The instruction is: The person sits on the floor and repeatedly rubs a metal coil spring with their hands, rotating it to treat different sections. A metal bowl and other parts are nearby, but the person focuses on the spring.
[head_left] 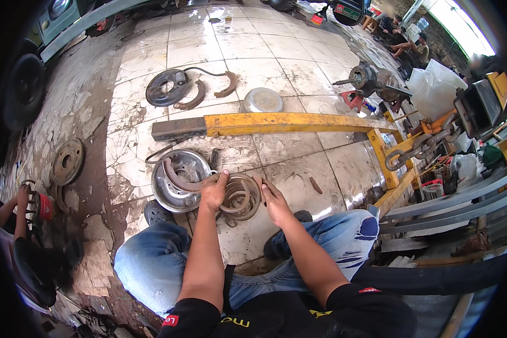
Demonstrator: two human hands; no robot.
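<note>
My left hand [213,192] is closed on the end of a curved, rusty brake shoe [178,180]. That shoe reaches over a round metal backing plate [162,194] on the tiles. Between the fingers of my right hand [274,204] is a small brown flat piece [257,180], whose kind I cannot make out. Between my two hands lies a round, rusty, drum-like part [252,209] with a curved piece [243,194] over it; my left hand partly covers it. A brown sliver [315,185] rests on the floor to the right.
A yellow steel beam [298,122] crosses the floor ahead. Beyond it lie another backing plate [166,88], loose brake shoes [226,84] and a silver round pan [263,101]. A heavy chain [425,143] hangs at right. Another person's arm [19,211] shows at left, near a rusty disc [67,162].
</note>
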